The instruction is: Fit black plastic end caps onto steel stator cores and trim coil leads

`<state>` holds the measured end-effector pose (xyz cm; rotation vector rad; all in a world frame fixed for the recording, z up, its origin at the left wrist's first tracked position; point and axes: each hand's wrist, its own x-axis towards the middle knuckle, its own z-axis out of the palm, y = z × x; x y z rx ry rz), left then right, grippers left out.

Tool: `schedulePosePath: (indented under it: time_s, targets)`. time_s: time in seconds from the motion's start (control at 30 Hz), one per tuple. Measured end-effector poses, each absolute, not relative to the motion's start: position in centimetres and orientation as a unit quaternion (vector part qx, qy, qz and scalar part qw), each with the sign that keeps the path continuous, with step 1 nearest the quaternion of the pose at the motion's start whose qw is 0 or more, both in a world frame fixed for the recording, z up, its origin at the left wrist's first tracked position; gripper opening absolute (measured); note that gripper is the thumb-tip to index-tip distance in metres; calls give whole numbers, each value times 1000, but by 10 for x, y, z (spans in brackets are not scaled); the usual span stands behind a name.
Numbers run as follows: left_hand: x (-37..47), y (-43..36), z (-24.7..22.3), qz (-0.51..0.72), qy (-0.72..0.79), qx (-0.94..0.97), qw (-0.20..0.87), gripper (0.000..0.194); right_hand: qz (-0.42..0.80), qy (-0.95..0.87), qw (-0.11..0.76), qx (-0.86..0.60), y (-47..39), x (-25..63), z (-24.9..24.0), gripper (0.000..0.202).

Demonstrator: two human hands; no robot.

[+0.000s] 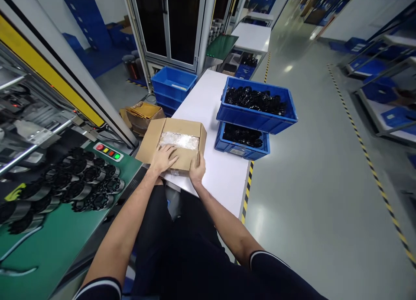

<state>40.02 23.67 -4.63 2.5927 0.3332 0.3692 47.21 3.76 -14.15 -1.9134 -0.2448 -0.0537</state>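
A cardboard box (185, 158) rests at the near left part of the white table (208, 92). Between its top flaps a strip of clear, shiny plastic wrapping (180, 140) shows. My left hand (163, 158) lies with spread fingers on the near flap, its fingertips by the plastic. Against the box's right near corner is my right hand (197, 168), its fingers wrapped round the edge. What lies under the wrapping cannot be made out.
Two stacked blue bins (256, 118) of black parts stand right of the box. On the left, a green bench (65, 235) carries several black-and-silver parts (78, 179) and a button panel (108, 151). Beyond are blue crates (173, 85) and an open carton (144, 116).
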Motion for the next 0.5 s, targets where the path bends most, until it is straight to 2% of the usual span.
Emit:
schedulePosePath:
  time_s: [0.1,0.2,0.4,0.5]
  targets:
    - [384,263,-52,171,201,929,258,40,-47,-98,584,-804,47,472,-148,50]
    - [377,272,-66,194,279,897,284,49,-45,-103,597,-794,45,476,-158,46]
    - [389,231,-87,195,342,856,336,69,-21,-136,609,-781,17,520,-159,44]
    - [405,208,-79,208,370,834,353,66,16,-177,604,-777,-2,557,-143,44]
